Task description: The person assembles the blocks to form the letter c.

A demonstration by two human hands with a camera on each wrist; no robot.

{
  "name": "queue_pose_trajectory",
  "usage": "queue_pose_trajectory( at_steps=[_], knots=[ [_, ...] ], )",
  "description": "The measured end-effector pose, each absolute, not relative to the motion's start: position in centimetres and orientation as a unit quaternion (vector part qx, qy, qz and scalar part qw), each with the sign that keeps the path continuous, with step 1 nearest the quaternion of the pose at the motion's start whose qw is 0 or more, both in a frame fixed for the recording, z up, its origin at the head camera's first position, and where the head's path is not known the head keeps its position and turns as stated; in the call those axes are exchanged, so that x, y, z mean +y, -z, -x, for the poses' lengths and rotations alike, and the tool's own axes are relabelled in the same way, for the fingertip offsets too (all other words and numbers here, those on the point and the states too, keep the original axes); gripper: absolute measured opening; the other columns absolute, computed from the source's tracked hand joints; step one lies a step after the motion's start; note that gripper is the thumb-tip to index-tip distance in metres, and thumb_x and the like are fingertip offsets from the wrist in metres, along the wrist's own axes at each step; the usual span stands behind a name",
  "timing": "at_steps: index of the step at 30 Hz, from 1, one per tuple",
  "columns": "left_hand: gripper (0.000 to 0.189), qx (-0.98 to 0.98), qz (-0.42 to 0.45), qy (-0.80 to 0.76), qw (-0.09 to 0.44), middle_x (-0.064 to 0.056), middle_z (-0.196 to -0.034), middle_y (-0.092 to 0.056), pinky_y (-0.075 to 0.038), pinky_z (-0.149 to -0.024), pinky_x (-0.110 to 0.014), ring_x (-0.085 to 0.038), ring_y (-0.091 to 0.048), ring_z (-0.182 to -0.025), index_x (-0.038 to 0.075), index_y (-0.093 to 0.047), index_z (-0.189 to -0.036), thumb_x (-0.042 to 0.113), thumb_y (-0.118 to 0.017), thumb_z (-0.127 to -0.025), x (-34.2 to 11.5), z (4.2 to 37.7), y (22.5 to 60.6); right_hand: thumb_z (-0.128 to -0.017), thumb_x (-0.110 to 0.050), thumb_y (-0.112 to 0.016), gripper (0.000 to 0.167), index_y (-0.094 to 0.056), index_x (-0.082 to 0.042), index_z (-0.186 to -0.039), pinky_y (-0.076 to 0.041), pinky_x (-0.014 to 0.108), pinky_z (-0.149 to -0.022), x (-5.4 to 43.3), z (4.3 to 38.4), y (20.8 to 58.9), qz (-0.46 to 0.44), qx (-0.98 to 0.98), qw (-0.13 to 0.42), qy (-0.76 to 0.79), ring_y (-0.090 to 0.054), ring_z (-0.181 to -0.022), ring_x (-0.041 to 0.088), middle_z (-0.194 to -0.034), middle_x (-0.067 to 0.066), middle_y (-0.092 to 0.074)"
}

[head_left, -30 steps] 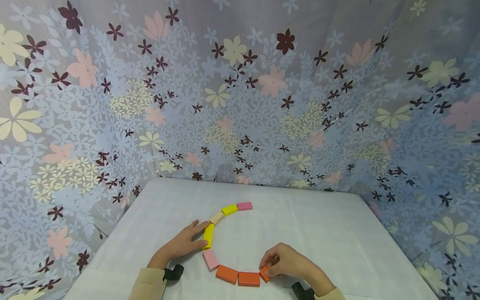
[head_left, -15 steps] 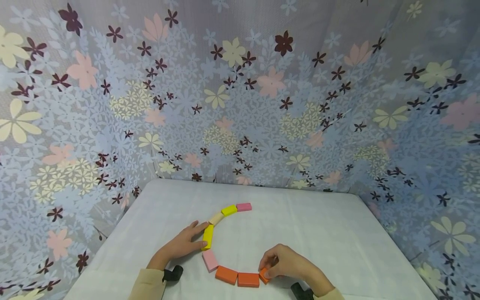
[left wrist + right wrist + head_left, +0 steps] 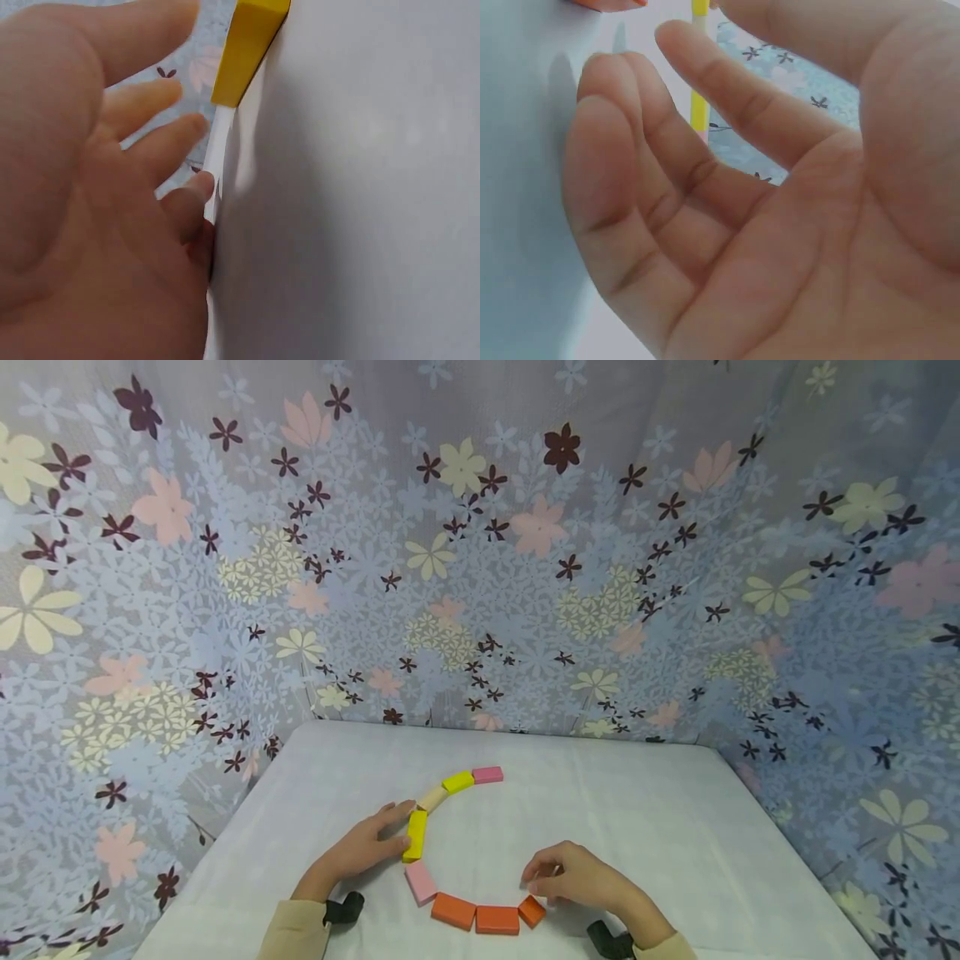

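Several coloured blocks lie end to end in a curve on the white table. My left hand (image 3: 365,843) is beside the long yellow block (image 3: 416,837) on the curve's left side, thumb and forefinger near its edge; whether they touch it I cannot tell. In the left wrist view that hand's fingers are loosely spread, with the yellow block (image 3: 251,49) beyond the thumb. My right hand (image 3: 576,875) hovers just above and right of the small orange block (image 3: 532,911) at the curve's near right end. Nothing sits between its relaxed fingers in the right wrist view.
Along the curve lie a pink block (image 3: 487,774), a second yellow block (image 3: 458,782), a cream block (image 3: 432,797), another pink block (image 3: 421,882) and two larger orange blocks, one (image 3: 453,911) left of the other (image 3: 497,920). A flowered curtain (image 3: 480,543) hangs behind the table (image 3: 637,802).
My right hand has let go of the small orange block and lifted slightly up and right. The left thumb and forefinger have drawn back a little from the top of the yellow block.
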State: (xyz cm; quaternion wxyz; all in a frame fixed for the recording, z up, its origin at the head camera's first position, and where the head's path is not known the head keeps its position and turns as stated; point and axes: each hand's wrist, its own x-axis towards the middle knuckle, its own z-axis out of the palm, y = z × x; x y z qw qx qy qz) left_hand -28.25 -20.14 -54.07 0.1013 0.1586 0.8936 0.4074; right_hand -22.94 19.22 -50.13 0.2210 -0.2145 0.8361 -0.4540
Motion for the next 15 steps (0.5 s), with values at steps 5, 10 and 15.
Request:
queue_pose_trajectory(
  at_steps=[5,10,15],
  knots=[
    [0.06,0.9,-0.137,-0.41,0.055,-0.013,-0.16,-0.035,-0.022,-0.112,-0.069,-0.042,-0.026,-0.147,0.029,-0.043,-0.154,0.038,-0.064,-0.099,-20.7,27.9,53.7,-0.096,-0.021,-0.068,0.019,-0.075,-0.009,-0.11,-0.051,0.032,-0.055,19.4,23.1,49.7,0.206,0.85,0.179,0.451,-0.063,-0.069,0.028,-0.088,0.005,-0.069],
    [0.062,0.913,-0.134,-0.387,0.0,-0.01,-0.161,-0.034,-0.022,-0.112,-0.07,-0.04,-0.021,-0.15,0.024,-0.041,-0.156,0.034,-0.065,-0.099,-20.8,27.3,52.8,-0.097,-0.026,-0.069,0.025,-0.073,-0.01,-0.115,-0.054,0.035,-0.061,19.8,23.1,49.1,0.191,0.869,0.126,0.439,-0.065,-0.078,0.026,-0.095,0.002,-0.068],
    [0.068,0.936,-0.151,-0.312,-0.056,-0.007,-0.164,-0.028,-0.015,-0.115,-0.068,-0.038,-0.011,-0.152,0.022,-0.035,-0.158,0.037,-0.065,-0.099,-20.4,26.4,51.5,-0.095,-0.03,-0.072,0.027,-0.071,-0.02,-0.12,-0.054,0.032,-0.069,20.7,22.8,48.3,0.172,0.904,0.024,0.391,-0.064,-0.087,0.016,-0.101,-0.003,-0.068]
  ],
)
